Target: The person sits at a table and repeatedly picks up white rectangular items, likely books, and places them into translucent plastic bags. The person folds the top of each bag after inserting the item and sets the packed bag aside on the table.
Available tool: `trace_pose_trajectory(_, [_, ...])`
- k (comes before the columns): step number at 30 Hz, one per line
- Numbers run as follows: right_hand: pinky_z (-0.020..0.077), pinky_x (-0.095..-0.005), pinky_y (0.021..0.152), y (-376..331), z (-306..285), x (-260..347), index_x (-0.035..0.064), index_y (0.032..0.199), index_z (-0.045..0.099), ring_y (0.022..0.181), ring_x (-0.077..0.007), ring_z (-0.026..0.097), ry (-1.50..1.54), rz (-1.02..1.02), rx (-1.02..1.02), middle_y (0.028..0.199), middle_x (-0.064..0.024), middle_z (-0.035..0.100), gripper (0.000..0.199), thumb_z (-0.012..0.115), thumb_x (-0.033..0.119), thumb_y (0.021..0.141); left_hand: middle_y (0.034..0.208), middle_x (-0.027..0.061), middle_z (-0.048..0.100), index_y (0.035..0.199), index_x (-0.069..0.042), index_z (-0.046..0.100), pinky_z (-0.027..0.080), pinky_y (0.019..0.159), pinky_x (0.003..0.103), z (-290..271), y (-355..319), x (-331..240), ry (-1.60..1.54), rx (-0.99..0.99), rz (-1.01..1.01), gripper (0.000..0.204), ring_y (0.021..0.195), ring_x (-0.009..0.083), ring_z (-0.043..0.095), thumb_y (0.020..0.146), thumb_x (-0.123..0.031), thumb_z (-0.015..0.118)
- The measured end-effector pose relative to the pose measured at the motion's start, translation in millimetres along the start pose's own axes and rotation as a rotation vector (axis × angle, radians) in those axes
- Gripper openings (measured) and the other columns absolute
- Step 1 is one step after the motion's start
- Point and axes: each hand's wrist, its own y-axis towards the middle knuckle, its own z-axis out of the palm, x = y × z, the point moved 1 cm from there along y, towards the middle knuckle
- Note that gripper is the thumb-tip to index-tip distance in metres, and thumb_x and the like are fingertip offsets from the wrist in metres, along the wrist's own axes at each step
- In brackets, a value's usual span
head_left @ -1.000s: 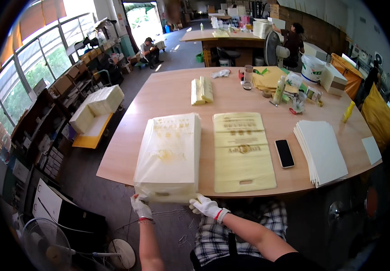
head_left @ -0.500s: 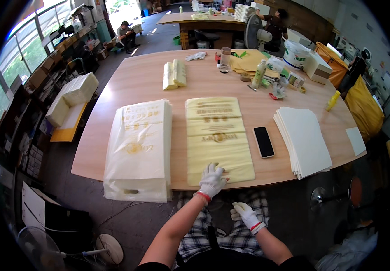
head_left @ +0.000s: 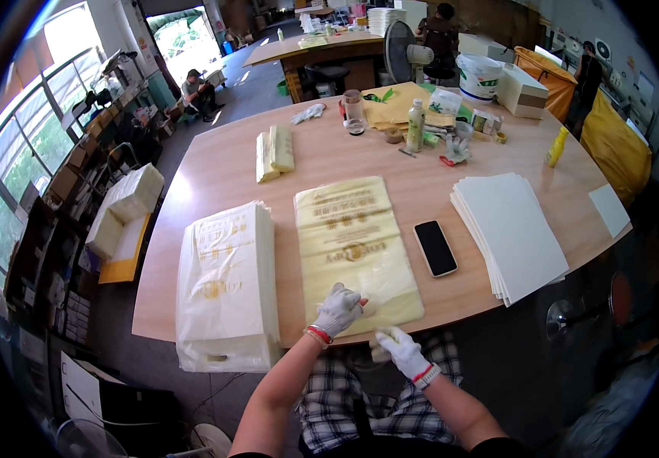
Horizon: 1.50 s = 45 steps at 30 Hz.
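A flat pale-yellow plastic bag [head_left: 356,217] with brown print lies in front of me, possibly on others like it. My left hand [head_left: 338,309], in a white glove with bare fingertips showing, is bunched on its near part, pinching the film, which looks wrinkled and shiny beside the fingers. At the bag's near edge, by the table rim, is my right hand [head_left: 399,349], also gloved. Its fingers are curled, and what they hold, if anything, is hidden. To the left lies a thick stack of whitish printed plastic bags [head_left: 226,282] with handle holes, overhanging the table edge.
Right of the yellow bag lie a black-screened phone [head_left: 435,248] and a fanned stack of white sheets [head_left: 509,233]. Folded yellow bags [head_left: 275,153] lie farther back. Bottles, a white bucket [head_left: 480,76] and clutter occupy the far right. A large fan [head_left: 400,52] stands behind the table.
My right hand has risen from my lap to the bag's near edge. My left hand's fingers have drawn together on the bag. The view has shifted and turned slightly.
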Motion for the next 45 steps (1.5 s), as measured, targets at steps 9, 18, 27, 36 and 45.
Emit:
trace_pose_trajectory(9, [0.0452, -0.0319, 0.070, 58, -2, 32, 0.0068, 0.090, 0.065, 0.071, -0.0210, 0.056, -0.742, -0.120, -0.352, 0.076, -0.0038, 0.060, 0.032, 0.066, 0.037, 0.080, 0.078, 0.0043, 0.061, 0.092, -0.003, 0.056, 0.044, 0.060, 0.028, 0, 26, 59, -1.326, -0.258, -0.388, 0.015, 0.065, 0.0127, 0.052, 0.088, -0.016, 0.050])
trace_pose_trajectory(18, [0.0372, -0.0480, 0.091, 77, 40, 59, 0.0045, 0.112, 0.048, 0.107, -0.0416, 0.046, -0.800, -0.798, -0.316, 0.113, -0.0208, 0.050, 0.050, 0.071, 0.022, 0.071, 0.096, 0.0089, 0.065, 0.120, -0.001, 0.044, 0.038, 0.053, 0.019, -45, 58, -1, -1.011, -0.016, -0.436, 0.035, 0.059, 0.0047, 0.043, 0.085, -0.006, 0.049])
trace_pose_trajectory(27, [0.0422, -0.0395, 0.090, 82, 39, 27, 0.0071, 0.115, 0.053, 0.108, -0.0335, 0.051, -0.925, -0.655, -0.194, 0.117, -0.0194, 0.052, 0.043, 0.066, 0.026, 0.078, 0.090, 0.0084, 0.064, 0.120, -0.001, 0.046, 0.047, 0.065, 0.030, -94, 37, -44, -0.443, -0.060, -0.097, 0.041, 0.072, 0.0175, 0.058, 0.081, -0.009, 0.059])
trace_pose_trajectory(36, [0.0411, -0.0421, 0.092, -76, -162, 119, 0.0023, 0.125, 0.044, 0.106, -0.0338, 0.052, -1.841, -0.630, -0.912, 0.115, -0.0198, 0.054, 0.061, 0.069, 0.029, 0.075, 0.091, 0.0092, 0.061, 0.114, -0.003, 0.049, 0.048, 0.069, 0.037, -113, -20, -57, 0.087, -0.581, 0.168, 0.056, 0.082, 0.0285, 0.058, 0.063, -0.006, 0.074])
trace_pose_trajectory(45, [0.0494, -0.0363, 0.075, -67, -283, 142, 0.0089, 0.118, 0.052, 0.087, -0.0279, 0.063, -1.245, -0.452, -0.632, 0.092, -0.0097, 0.066, 0.049, 0.067, 0.034, 0.079, 0.087, 0.0098, 0.062, 0.102, -0.007, 0.058, 0.049, 0.066, 0.035, -87, -43, -125, -0.246, -0.223, 0.227, 0.028, 0.080, 0.0264, 0.061, 0.075, -0.010, 0.066])
